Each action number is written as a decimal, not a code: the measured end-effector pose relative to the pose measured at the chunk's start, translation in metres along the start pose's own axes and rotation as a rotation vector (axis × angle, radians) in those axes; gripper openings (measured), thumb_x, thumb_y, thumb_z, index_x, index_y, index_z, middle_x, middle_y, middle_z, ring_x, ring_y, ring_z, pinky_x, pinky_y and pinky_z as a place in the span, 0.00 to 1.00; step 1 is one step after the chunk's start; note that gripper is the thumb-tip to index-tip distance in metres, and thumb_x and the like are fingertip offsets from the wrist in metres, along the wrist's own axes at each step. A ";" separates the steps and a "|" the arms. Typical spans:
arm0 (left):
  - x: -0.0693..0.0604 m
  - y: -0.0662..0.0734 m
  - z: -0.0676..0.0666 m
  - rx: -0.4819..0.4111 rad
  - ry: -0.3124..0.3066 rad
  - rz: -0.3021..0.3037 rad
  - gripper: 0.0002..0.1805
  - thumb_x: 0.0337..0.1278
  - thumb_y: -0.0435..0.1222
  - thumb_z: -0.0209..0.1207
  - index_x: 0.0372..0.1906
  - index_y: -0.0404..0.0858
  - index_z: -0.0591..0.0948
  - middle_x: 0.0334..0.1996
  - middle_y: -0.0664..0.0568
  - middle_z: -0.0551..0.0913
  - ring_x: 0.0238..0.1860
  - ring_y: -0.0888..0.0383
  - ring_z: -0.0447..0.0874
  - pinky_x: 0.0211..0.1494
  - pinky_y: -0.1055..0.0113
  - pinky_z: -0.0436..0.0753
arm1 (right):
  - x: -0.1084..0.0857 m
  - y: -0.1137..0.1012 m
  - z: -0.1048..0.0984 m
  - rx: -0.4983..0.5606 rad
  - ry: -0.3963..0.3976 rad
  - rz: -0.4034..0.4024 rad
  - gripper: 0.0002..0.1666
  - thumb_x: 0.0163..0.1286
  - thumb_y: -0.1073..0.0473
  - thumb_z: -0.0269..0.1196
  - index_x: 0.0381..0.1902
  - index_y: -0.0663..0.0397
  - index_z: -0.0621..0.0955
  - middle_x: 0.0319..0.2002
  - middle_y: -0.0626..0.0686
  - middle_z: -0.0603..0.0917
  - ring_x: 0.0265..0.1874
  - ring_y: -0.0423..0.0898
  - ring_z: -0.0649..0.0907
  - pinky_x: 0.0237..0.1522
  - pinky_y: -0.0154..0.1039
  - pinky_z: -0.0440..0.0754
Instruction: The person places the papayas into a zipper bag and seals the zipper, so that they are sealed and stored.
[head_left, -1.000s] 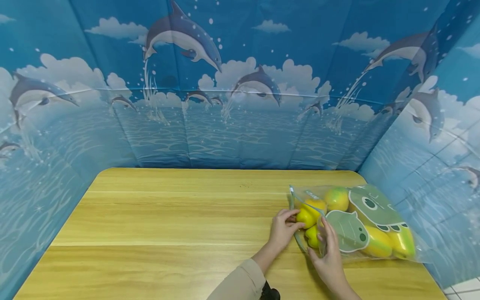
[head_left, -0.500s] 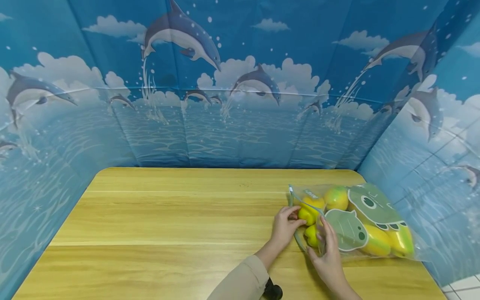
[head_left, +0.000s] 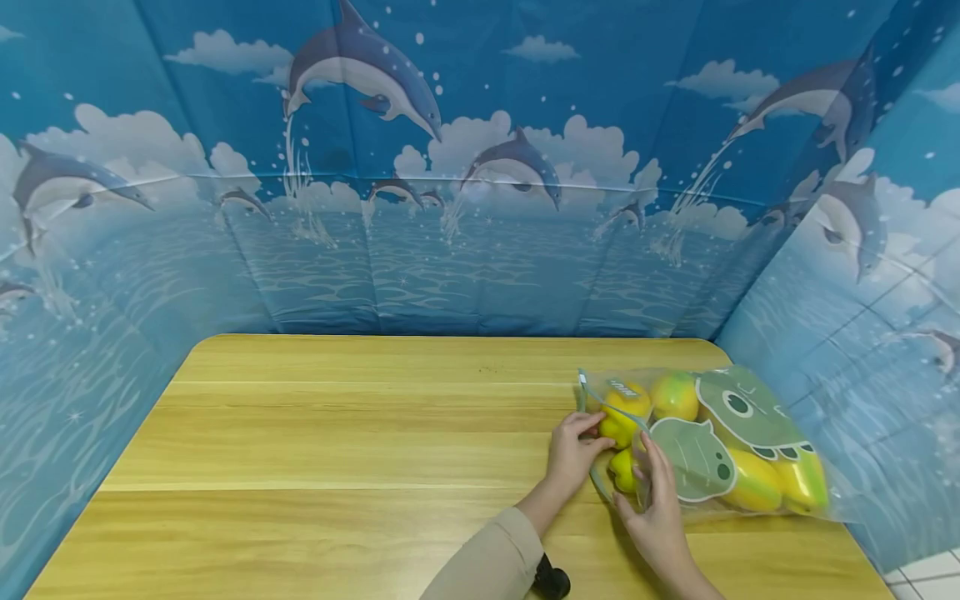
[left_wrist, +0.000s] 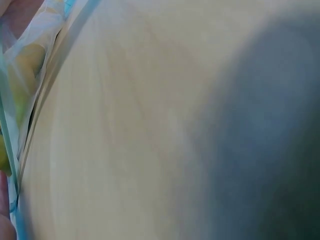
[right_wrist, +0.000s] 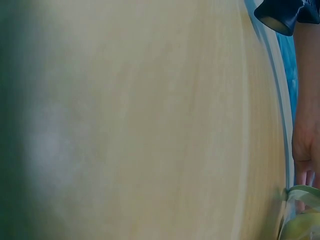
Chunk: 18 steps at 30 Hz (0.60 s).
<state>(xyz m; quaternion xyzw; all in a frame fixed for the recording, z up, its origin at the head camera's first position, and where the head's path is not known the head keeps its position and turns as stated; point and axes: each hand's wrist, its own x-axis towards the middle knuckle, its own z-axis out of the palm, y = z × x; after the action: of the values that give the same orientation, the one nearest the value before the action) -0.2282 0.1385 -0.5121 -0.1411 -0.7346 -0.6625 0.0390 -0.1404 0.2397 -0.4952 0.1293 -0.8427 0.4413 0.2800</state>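
A clear zip bag (head_left: 840,500) with green cartoon prints lies at the table's right, its mouth facing left. Just inside the mouth is a lobed yellow bell pepper (head_left: 619,429); my left hand (head_left: 572,457) pinches its near end between thumb and fingers. Below it sits a second yellow pepper (head_left: 622,469), partly behind the bag's edge. My right hand (head_left: 660,517) holds the front side of the bag mouth, fingers on top and thumb lower. In the right wrist view, the left hand (right_wrist: 306,145) reaches to the bag; the left wrist view shows only the bag's edge (left_wrist: 37,95).
Several mango-like fruits (head_left: 753,482) fill the deeper part of the bag. The wooden table (head_left: 337,450) extends left of the hands. A dolphin-print curtain (head_left: 480,250) hangs behind and at both sides. A black wrist device (head_left: 552,579) sits below the left sleeve.
My left hand has shifted slightly right, and the yellow pepper has gone a little deeper into the bag mouth. My right hand and the bag stay nearly in place.
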 end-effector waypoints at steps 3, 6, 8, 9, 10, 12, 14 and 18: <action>0.001 -0.003 -0.002 -0.019 -0.004 0.002 0.19 0.42 0.30 0.65 0.46 0.35 0.82 0.40 0.50 0.80 0.39 0.60 0.80 0.38 0.82 0.78 | 0.000 0.001 0.000 -0.004 -0.006 0.008 0.61 0.30 0.92 0.61 0.67 0.67 0.55 0.61 0.69 0.58 0.57 0.28 0.63 0.52 0.15 0.63; 0.002 -0.005 -0.004 -0.019 -0.009 0.009 0.18 0.42 0.31 0.65 0.44 0.35 0.83 0.39 0.50 0.81 0.38 0.61 0.81 0.38 0.82 0.78 | 0.000 0.002 0.000 -0.003 -0.006 -0.001 0.61 0.30 0.92 0.61 0.67 0.67 0.55 0.61 0.69 0.58 0.57 0.29 0.63 0.53 0.15 0.64; 0.003 -0.006 -0.004 -0.019 -0.011 0.010 0.17 0.42 0.31 0.65 0.44 0.35 0.83 0.39 0.50 0.82 0.37 0.62 0.81 0.38 0.82 0.78 | 0.000 0.002 0.000 -0.002 -0.007 -0.001 0.62 0.30 0.92 0.61 0.67 0.67 0.55 0.61 0.69 0.58 0.57 0.29 0.64 0.53 0.15 0.64; 0.003 -0.006 -0.004 -0.020 -0.010 0.010 0.17 0.42 0.31 0.66 0.44 0.35 0.83 0.39 0.50 0.82 0.37 0.62 0.81 0.38 0.82 0.78 | 0.000 0.002 0.000 0.000 -0.008 0.002 0.62 0.30 0.92 0.61 0.67 0.67 0.55 0.61 0.69 0.58 0.56 0.29 0.64 0.53 0.15 0.64; 0.003 -0.006 -0.004 -0.019 -0.007 0.004 0.17 0.42 0.31 0.66 0.43 0.35 0.83 0.39 0.50 0.82 0.36 0.63 0.81 0.38 0.82 0.78 | 0.000 0.001 0.000 0.000 -0.009 0.005 0.62 0.30 0.92 0.61 0.67 0.67 0.55 0.61 0.69 0.58 0.56 0.29 0.64 0.53 0.15 0.64; 0.004 -0.006 -0.004 -0.024 -0.002 -0.008 0.17 0.42 0.32 0.66 0.43 0.35 0.83 0.39 0.50 0.82 0.36 0.64 0.81 0.38 0.82 0.78 | 0.000 0.001 0.000 0.001 -0.013 0.019 0.62 0.30 0.93 0.61 0.68 0.66 0.55 0.61 0.68 0.58 0.56 0.29 0.64 0.52 0.15 0.64; 0.004 -0.005 -0.002 -0.031 0.006 -0.018 0.17 0.43 0.32 0.65 0.44 0.35 0.83 0.39 0.50 0.82 0.35 0.66 0.81 0.37 0.82 0.78 | 0.000 0.001 0.000 0.002 -0.018 0.029 0.62 0.30 0.93 0.61 0.68 0.65 0.55 0.62 0.68 0.58 0.56 0.29 0.63 0.52 0.15 0.63; 0.004 -0.004 0.000 -0.048 0.009 -0.031 0.18 0.43 0.30 0.65 0.45 0.34 0.82 0.40 0.50 0.81 0.35 0.67 0.80 0.37 0.82 0.78 | 0.000 0.002 0.000 0.007 -0.020 0.021 0.62 0.30 0.93 0.60 0.68 0.65 0.55 0.62 0.67 0.58 0.56 0.29 0.64 0.52 0.15 0.64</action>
<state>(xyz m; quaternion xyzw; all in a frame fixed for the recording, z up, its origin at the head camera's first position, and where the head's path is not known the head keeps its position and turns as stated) -0.2327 0.1387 -0.5147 -0.1277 -0.7203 -0.6812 0.0289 -0.1412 0.2408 -0.4968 0.1257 -0.8453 0.4459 0.2663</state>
